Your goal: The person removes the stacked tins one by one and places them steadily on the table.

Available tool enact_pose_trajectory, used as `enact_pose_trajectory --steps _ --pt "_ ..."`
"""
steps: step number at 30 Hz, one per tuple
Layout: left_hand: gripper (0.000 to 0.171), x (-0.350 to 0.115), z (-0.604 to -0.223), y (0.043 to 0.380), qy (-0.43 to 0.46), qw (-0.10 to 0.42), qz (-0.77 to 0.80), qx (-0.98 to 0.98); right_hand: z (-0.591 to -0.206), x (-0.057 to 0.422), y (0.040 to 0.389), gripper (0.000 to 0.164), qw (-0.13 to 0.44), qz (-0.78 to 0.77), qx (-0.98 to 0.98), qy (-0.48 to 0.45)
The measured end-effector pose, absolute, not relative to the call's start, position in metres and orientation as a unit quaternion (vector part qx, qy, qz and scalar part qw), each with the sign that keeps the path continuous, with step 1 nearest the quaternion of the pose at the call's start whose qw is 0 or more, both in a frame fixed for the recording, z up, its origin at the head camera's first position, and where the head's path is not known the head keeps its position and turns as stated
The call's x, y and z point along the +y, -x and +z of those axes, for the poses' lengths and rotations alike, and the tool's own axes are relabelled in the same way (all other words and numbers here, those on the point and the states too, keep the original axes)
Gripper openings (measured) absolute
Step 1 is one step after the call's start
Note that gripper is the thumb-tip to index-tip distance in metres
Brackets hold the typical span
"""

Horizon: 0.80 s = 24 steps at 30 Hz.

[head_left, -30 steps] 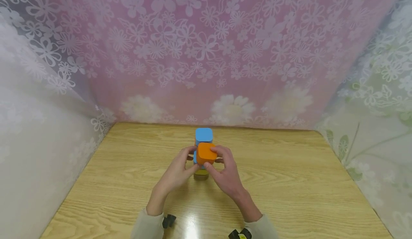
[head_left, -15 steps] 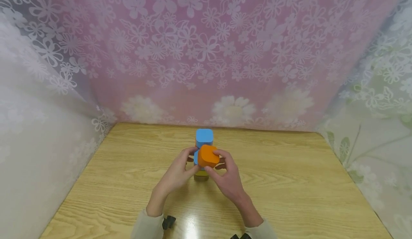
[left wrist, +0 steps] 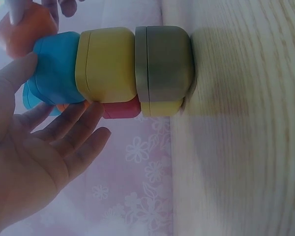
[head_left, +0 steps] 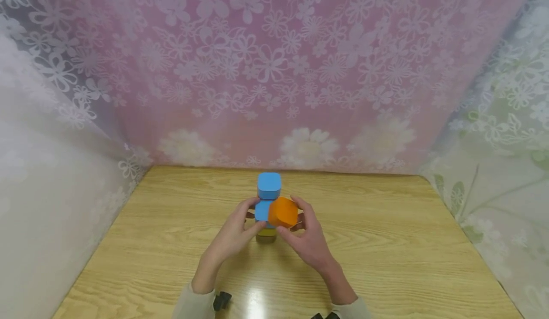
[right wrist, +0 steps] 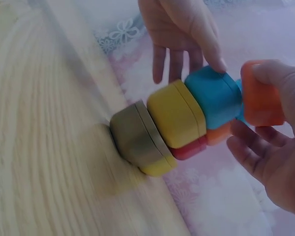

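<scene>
Small rounded lidded boxes stand in two stacks, one close behind the other. The front stack has an olive box (left wrist: 167, 64) at the bottom, a yellow box (left wrist: 110, 64) above it and a blue box (head_left: 262, 210) on top. My left hand (head_left: 231, 231) holds that blue box at its left side, thumb in front and fingers behind. My right hand (head_left: 309, 238) grips an orange box (head_left: 284, 212) between thumb and fingers, tilted, beside the blue lid and overlapping its right part in the head view. Another blue box (head_left: 269, 184) tops the rear stack.
Lower in the rear stack are a red box (right wrist: 189, 148), an orange one and a yellow box (right wrist: 158, 167) at the base. The wooden table (head_left: 386, 242) meets a pink flowered curtain (head_left: 274, 95) at the back, with pale curtains on both sides.
The orange box has moved right and tilted in my right hand, uncovering more of the blue lid under it. My left hand has stayed at the front stack.
</scene>
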<state>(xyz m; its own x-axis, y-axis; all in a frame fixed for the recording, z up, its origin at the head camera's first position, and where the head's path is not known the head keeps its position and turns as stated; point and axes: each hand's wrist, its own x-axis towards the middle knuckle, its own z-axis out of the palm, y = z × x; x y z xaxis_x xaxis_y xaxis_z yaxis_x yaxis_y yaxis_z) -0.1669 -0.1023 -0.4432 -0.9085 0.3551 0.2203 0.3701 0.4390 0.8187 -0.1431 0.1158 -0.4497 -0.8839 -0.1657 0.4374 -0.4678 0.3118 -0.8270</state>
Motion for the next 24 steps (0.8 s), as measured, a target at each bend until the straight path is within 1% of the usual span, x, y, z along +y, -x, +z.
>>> enact_pose_trajectory --steps 5,15,24 --pt "0.059 -0.103 -0.444 0.165 0.21 0.01 -0.484 -0.85 -0.45 0.124 0.144 0.073 0.118 0.536 -0.812 -0.197" --pt "0.059 -0.101 -0.444 0.165 0.199 0.001 -0.486 -0.851 -0.449 0.133 0.143 0.072 0.073 0.525 -0.833 -0.161" --pt "0.059 -0.102 -0.445 0.164 0.197 0.001 -0.489 -0.85 -0.449 0.139 0.144 0.074 0.071 0.507 -0.841 -0.173"
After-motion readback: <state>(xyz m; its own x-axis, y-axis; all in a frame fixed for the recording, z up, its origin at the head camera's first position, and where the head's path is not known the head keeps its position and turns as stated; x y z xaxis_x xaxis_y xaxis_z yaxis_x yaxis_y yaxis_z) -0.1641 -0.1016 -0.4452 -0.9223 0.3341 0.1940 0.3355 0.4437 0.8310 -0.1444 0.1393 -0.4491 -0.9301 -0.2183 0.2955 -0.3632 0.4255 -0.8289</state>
